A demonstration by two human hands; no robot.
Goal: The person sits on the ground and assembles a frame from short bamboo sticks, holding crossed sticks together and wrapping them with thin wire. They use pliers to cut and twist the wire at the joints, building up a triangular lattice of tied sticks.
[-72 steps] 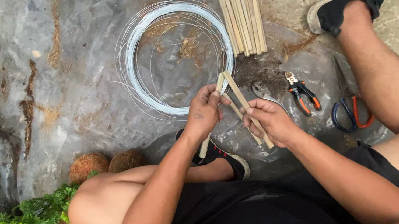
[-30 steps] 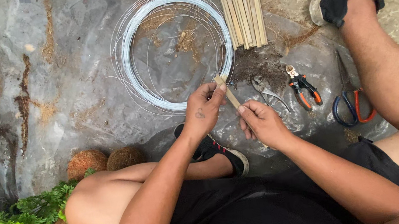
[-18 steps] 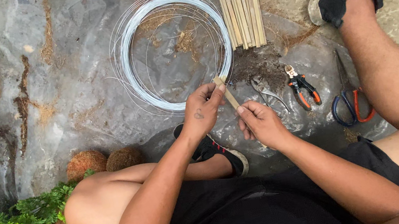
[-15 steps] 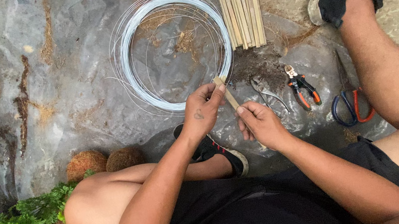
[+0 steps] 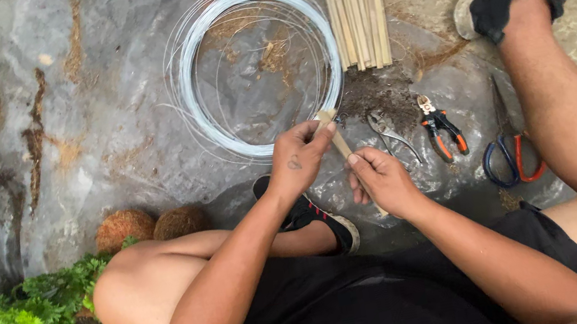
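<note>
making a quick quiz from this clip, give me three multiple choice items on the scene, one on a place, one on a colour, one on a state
1. Where does the wire coil lie?
A. on the grey sheet, beyond the hands
B. on the person's lap
C. on top of the scissors

2. What colours are the scissors' handles?
A. green and white
B. blue and red
C. all black

3. How is the stick held?
A. lying loose on the sheet
C. clamped in the pliers
B. by both hands

Answers:
1 A: the coil rests on the sheet, past the left hand and right hand.
2 B: one loop is blue, the other red.
3 B: the left grip pinches the stick's top end and the right holds it lower down; the pliers lie untouched.
</note>
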